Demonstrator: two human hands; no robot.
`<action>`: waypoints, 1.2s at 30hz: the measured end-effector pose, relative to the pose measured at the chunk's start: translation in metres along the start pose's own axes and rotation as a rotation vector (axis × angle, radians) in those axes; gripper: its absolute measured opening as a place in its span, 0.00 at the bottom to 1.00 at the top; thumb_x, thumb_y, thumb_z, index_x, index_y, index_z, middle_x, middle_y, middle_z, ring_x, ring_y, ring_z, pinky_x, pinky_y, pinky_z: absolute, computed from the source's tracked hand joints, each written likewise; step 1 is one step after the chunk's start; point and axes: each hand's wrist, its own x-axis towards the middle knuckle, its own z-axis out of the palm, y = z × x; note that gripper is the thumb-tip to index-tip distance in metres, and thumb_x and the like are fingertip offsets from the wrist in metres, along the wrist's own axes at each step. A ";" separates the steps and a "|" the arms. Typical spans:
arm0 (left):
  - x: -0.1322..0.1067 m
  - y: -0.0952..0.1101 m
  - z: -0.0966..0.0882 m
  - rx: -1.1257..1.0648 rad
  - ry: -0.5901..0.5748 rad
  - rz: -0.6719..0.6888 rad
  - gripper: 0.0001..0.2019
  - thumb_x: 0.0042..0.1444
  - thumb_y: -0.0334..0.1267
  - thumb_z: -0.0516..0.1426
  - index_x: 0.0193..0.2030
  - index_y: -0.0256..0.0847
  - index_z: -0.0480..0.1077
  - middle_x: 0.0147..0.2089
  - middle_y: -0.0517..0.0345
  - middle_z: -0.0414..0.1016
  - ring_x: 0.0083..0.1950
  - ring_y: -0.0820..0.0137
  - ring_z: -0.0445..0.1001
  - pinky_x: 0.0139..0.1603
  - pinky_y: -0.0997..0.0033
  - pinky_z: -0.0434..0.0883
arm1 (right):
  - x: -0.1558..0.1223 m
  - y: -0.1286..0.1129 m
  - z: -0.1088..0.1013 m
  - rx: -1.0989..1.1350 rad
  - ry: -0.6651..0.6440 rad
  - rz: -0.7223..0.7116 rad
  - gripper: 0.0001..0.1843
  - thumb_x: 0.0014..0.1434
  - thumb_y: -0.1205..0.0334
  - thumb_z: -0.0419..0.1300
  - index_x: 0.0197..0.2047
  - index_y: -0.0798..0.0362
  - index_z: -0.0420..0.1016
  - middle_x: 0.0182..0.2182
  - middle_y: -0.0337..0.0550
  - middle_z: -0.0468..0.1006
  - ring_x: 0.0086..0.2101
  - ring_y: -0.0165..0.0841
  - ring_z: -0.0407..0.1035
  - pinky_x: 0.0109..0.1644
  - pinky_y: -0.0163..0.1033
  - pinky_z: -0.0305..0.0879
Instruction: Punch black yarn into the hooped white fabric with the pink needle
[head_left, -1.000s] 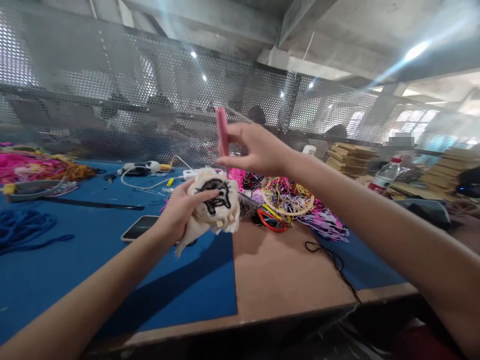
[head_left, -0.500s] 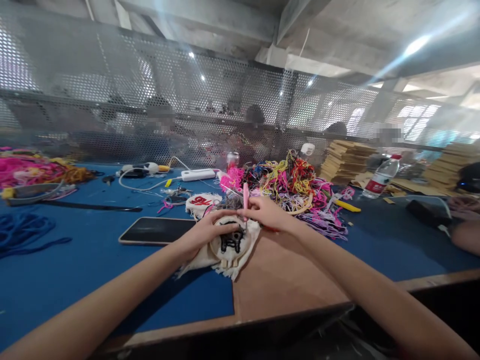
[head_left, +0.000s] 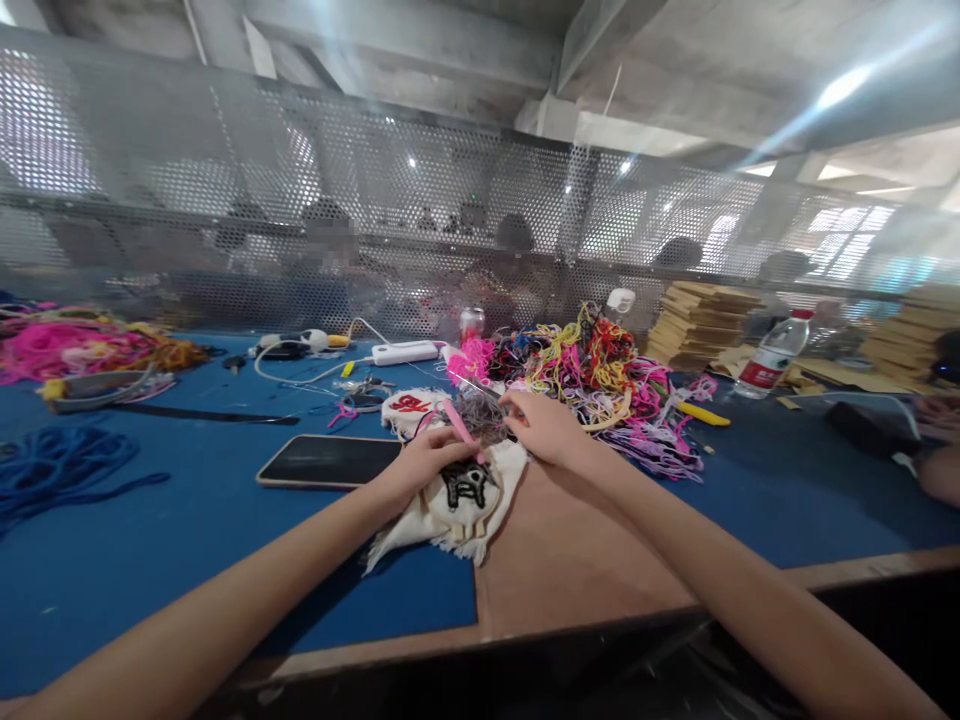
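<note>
A round embroidery hoop (head_left: 480,500) with cream frayed cloth carries a black stitched animal-like figure. My left hand (head_left: 431,460) rests on its upper left, fingers closed around a slanting pink punch needle (head_left: 461,425) whose lower end is at the cloth. My right hand (head_left: 544,425) is just right of and above the hoop, apart from the punch needle, its fingertips pinched together. Whatever lies in that pinch is too small to tell. A thin shiny line passes close to those fingers. Behind the hoop lies another cream piece (head_left: 409,405) with red stitching.
A phone (head_left: 330,461) lies left of the hoop. Behind my hands is a heap of coloured yarn (head_left: 585,360); blue yarn (head_left: 67,465) is at far left. A bottle (head_left: 772,358), yellow cutter (head_left: 703,413) and cardboard stack (head_left: 697,325) stand to the right. A perforated screen (head_left: 450,220) closes the back.
The upright punch needle has passed from my right hand to my left and now leans left. My right hand has moved off the hoop. The whole view has shifted slightly.
</note>
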 end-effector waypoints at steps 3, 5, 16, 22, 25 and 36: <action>-0.001 0.000 0.000 -0.030 0.013 -0.018 0.11 0.45 0.42 0.60 0.30 0.35 0.74 0.33 0.53 0.78 0.35 0.68 0.74 0.40 0.73 0.68 | 0.000 0.024 0.008 0.016 -0.057 -0.034 0.26 0.47 0.62 0.60 0.52 0.50 0.64 0.45 0.45 0.72 0.40 0.36 0.67 0.41 0.36 0.60; -0.002 0.002 0.000 -0.098 0.016 -0.052 0.11 0.45 0.41 0.60 0.32 0.36 0.74 0.33 0.54 0.78 0.34 0.68 0.74 0.39 0.73 0.69 | 0.002 0.038 0.014 0.056 -0.089 0.016 0.23 0.47 0.61 0.60 0.48 0.53 0.66 0.39 0.44 0.74 0.36 0.34 0.68 0.39 0.35 0.60; -0.013 0.026 0.003 -0.319 0.005 -0.067 0.10 0.45 0.36 0.62 0.34 0.35 0.74 0.31 0.54 0.78 0.31 0.72 0.75 0.36 0.77 0.70 | 0.018 0.030 0.008 0.100 -0.206 -0.019 0.14 0.55 0.58 0.52 0.29 0.58 0.73 0.24 0.40 0.71 0.25 0.28 0.62 0.30 0.32 0.55; -0.019 0.036 0.003 -0.372 -0.024 -0.049 0.08 0.45 0.37 0.61 0.32 0.35 0.73 0.28 0.55 0.77 0.29 0.72 0.74 0.33 0.77 0.70 | -0.003 0.023 0.003 0.179 -0.319 -0.082 0.14 0.50 0.63 0.55 0.42 0.53 0.71 0.29 0.38 0.73 0.27 0.28 0.63 0.29 0.30 0.55; -0.022 0.049 -0.001 -0.425 0.031 0.038 0.07 0.46 0.37 0.61 0.33 0.38 0.72 0.29 0.59 0.77 0.30 0.73 0.74 0.34 0.78 0.70 | -0.020 0.029 -0.006 0.124 -0.354 -0.064 0.06 0.47 0.62 0.59 0.30 0.53 0.73 0.27 0.39 0.74 0.26 0.29 0.63 0.30 0.31 0.54; -0.012 0.044 -0.005 -0.358 0.264 -0.030 0.09 0.46 0.36 0.60 0.35 0.37 0.72 0.31 0.54 0.78 0.31 0.68 0.76 0.34 0.73 0.73 | -0.006 0.047 -0.071 0.247 -0.006 0.167 0.16 0.59 0.59 0.40 0.21 0.51 0.55 0.15 0.35 0.58 0.17 0.27 0.54 0.23 0.34 0.53</action>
